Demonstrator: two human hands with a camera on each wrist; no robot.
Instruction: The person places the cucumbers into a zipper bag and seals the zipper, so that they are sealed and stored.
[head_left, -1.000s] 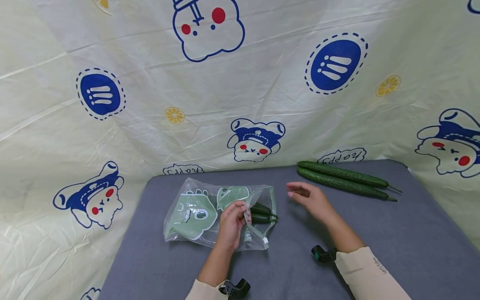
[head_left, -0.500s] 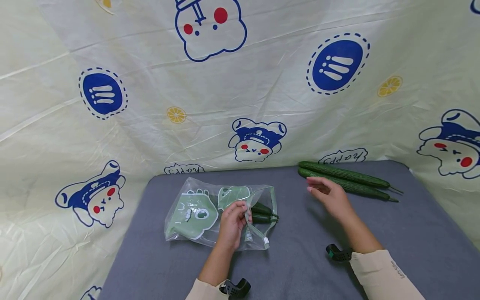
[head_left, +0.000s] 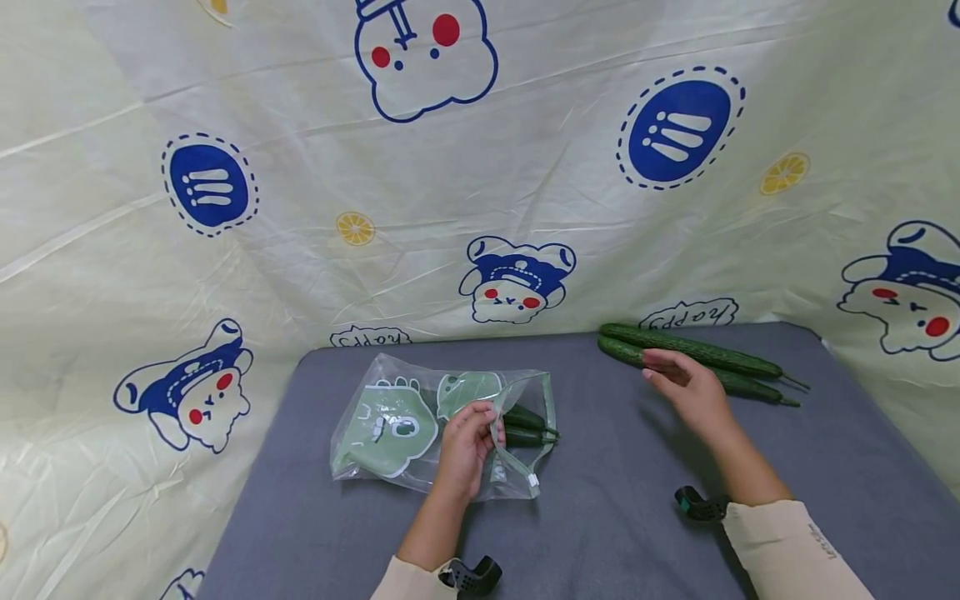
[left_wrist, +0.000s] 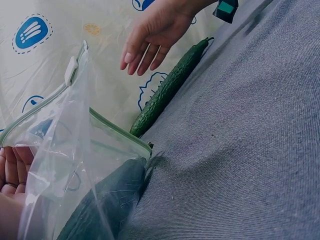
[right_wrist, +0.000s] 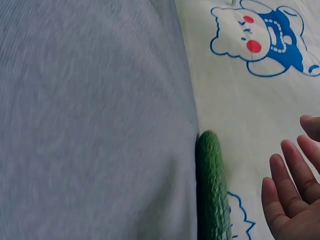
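A clear slider zip bag with green cartoon prints lies flat, its mouth to the right. My left hand pinches the bag's upper edge and holds the mouth apart. Stem ends of cucumbers show inside the opening; the rest of them is hidden by the hand and prints. Two long cucumbers lie side by side at the back right, a rear cucumber and a front cucumber. Over the front one hovers my right hand, fingers loosely extended and holding nothing. In the right wrist view the right hand appears apart from a cucumber.
A grey cloth-covered table carries everything. Behind it hangs a pale printed curtain, close to the rear cucumber. The white slider sits at the bag's near corner. Each wrist wears a black camera.
My right hand has moved right and away from the bag, over to the loose cucumbers. The left hand keeps its pinch on the bag, and the bag stays in place.
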